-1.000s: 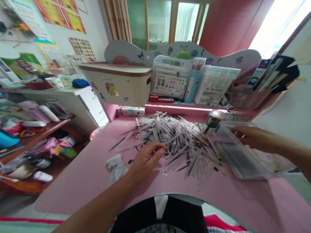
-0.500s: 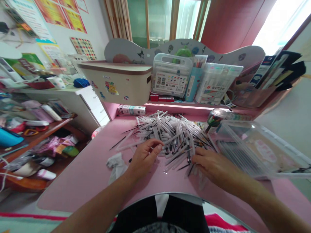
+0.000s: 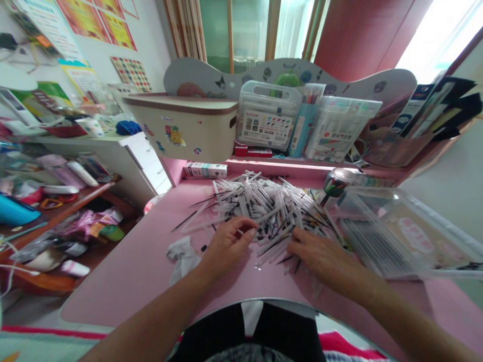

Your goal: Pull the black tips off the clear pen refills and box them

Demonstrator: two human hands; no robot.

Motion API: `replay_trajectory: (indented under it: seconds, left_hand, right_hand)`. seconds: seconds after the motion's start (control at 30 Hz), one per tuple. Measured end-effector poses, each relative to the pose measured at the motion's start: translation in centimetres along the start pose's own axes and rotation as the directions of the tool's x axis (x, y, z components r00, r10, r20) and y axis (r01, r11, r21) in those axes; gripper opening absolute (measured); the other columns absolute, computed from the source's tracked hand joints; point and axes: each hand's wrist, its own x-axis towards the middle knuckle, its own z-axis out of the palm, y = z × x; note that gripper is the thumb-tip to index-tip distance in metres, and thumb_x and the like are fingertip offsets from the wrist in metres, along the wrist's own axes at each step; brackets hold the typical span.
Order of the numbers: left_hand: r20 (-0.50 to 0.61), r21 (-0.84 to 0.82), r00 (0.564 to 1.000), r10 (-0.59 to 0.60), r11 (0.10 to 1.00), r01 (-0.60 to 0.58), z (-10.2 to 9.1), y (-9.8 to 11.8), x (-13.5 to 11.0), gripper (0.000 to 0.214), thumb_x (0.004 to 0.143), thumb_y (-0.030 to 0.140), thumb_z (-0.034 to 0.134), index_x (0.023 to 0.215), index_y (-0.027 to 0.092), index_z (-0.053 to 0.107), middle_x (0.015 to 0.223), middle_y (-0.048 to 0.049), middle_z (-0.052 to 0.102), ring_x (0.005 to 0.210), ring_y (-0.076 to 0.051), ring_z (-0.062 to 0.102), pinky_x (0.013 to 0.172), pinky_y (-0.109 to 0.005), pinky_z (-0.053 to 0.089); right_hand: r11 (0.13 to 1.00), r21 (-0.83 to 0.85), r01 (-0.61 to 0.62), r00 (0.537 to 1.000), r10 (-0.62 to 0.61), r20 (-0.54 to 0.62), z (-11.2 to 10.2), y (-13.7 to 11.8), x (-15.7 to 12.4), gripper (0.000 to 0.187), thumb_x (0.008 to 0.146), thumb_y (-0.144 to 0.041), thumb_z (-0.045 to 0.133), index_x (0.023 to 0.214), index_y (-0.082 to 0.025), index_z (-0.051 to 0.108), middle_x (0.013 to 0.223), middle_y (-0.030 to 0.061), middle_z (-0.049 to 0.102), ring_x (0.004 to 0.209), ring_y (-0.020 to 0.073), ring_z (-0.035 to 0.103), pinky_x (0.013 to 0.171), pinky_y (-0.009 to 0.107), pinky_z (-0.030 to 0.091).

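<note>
In the head view we see our left hand [image 3: 231, 244] just left of the middle of the frame, thumb and forefinger curled toward each other with a narrow gap; we cannot tell whether anything thin sits between them. Our right hand [image 3: 315, 254], right of centre, bends its fingers down at the near edge of the pile of slim pen-like sticks [image 3: 264, 198], and we cannot tell if it grips one. That pile, white and clear with dark tips, spreads across the centre of the frame on the pink tabletop [image 3: 121, 291].

At the right of the frame we have a clear plastic box [image 3: 372, 203], with a row of dark sticks [image 3: 377, 249] lying in its left part. A drink can [image 3: 337, 186] stands near its far left corner. Left of our left hand lie a crumpled white tissue [image 3: 183, 257] and a small black piece [image 3: 204, 248]. Along the upper middle we see a beige bin [image 3: 181, 125], a clear carry case [image 3: 267, 118], a blue pencil holder [image 3: 299, 131] and a marker case [image 3: 339, 133].
</note>
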Motion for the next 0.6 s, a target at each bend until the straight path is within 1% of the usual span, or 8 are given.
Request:
replay_trajectory:
  seconds: [0.07,0.17,0.23,0.37,0.47,0.53,0.57,0.6]
  left_hand:
    - [0.047,0.003,0.999,0.02,1.0,-0.02,0.0,0.0,-0.1,0.018,0.087,0.033,0.059,0.093,0.018,0.068,0.082,-0.0029,0.065,0.07,-0.015,0.059,0.059,-0.024,0.045]
    - [0.128,0.071,0.984,0.121,0.989,-0.13,-0.1,0.0,-0.3,0.02,0.09,0.036,0.058,0.092,0.019,0.07,0.084,-0.0038,0.067,0.077,-0.017,0.061,0.066,-0.026,0.046]
    - [0.187,0.091,0.97,0.153,0.981,-0.172,0.0,0.1,-0.3,0.02,0.089,0.035,0.06,0.096,0.019,0.07,0.086,-0.004,0.069,0.078,-0.018,0.062,0.067,-0.026,0.045]
    - [0.27,0.067,0.954,0.132,0.986,-0.156,0.4,0.0,-0.2,0.019,0.082,0.024,0.065,0.099,0.018,0.068,0.085,-0.0024,0.072,0.075,-0.016,0.063,0.066,-0.025,0.044]
    - [0.226,0.035,0.972,0.069,0.996,-0.079,0.6,0.0,-0.1,0.018,0.081,0.018,0.06,0.097,0.017,0.067,0.08,-0.0019,0.071,0.074,-0.016,0.064,0.068,-0.026,0.045]
    - [0.151,0.014,0.988,0.015,1.0,-0.017,0.6,0.1,0.0,0.02,0.081,0.018,0.059,0.099,0.017,0.067,0.079,-0.0019,0.071,0.072,-0.016,0.063,0.068,-0.026,0.046]
    - [0.108,0.009,0.994,-0.006,1.0,0.005,0.6,0.1,0.0,0.021,0.081,0.018,0.059,0.1,0.017,0.067,0.079,-0.0021,0.07,0.07,-0.016,0.062,0.067,-0.026,0.046]
    - [0.071,0.009,0.997,-0.021,1.0,0.021,0.5,0.1,0.1,0.022,0.081,0.019,0.059,0.101,0.016,0.068,0.079,-0.0026,0.07,0.069,-0.016,0.062,0.066,-0.027,0.046]
  right_hand:
    - [0.999,-0.02,0.039,0.999,-0.04,-0.035,-0.5,0.0,0.5,0.02,0.089,-0.008,0.051,0.091,-0.021,0.065,0.1,0.0039,0.063,0.086,0.0181,0.059,0.07,0.027,0.04]
    - [0.988,-0.101,0.114,0.985,-0.125,-0.115,-1.3,-0.6,1.4,0.021,0.089,-0.005,0.052,0.094,-0.02,0.064,0.095,0.0047,0.064,0.089,0.0203,0.057,0.071,0.029,0.04]
    - [0.976,-0.14,0.167,0.967,-0.19,-0.17,-1.6,-1.4,2.1,0.02,0.089,-0.005,0.054,0.096,-0.02,0.064,0.095,0.0052,0.064,0.089,0.0205,0.056,0.072,0.03,0.042]
    - [0.948,-0.161,0.274,0.926,-0.305,-0.224,-1.2,-3.2,3.3,0.011,0.089,-0.009,0.06,0.094,-0.018,0.066,0.094,0.0061,0.065,0.086,0.0204,0.055,0.074,0.031,0.045]
    - [0.938,-0.144,0.316,0.886,-0.346,-0.31,-0.7,-3.3,3.6,0.014,0.091,-0.009,0.057,0.099,-0.016,0.067,0.102,0.0088,0.065,0.094,0.0221,0.056,0.081,0.033,0.047]
    - [0.953,-0.082,0.292,0.864,-0.3,-0.403,-1.0,-2.7,3.3,0.02,0.093,-0.008,0.053,0.106,-0.015,0.066,0.112,0.0114,0.063,0.102,0.0227,0.056,0.087,0.034,0.047]
    - [0.962,-0.04,0.269,0.866,-0.26,-0.427,-1.3,-2.2,3.1,0.02,0.093,-0.009,0.052,0.106,-0.016,0.066,0.113,0.0118,0.062,0.103,0.0225,0.056,0.088,0.034,0.047]
    - [0.971,0.002,0.241,0.882,-0.218,-0.418,-1.6,-1.6,2.7,0.018,0.093,-0.01,0.053,0.102,-0.016,0.067,0.109,0.011,0.062,0.101,0.022,0.057,0.087,0.034,0.047]
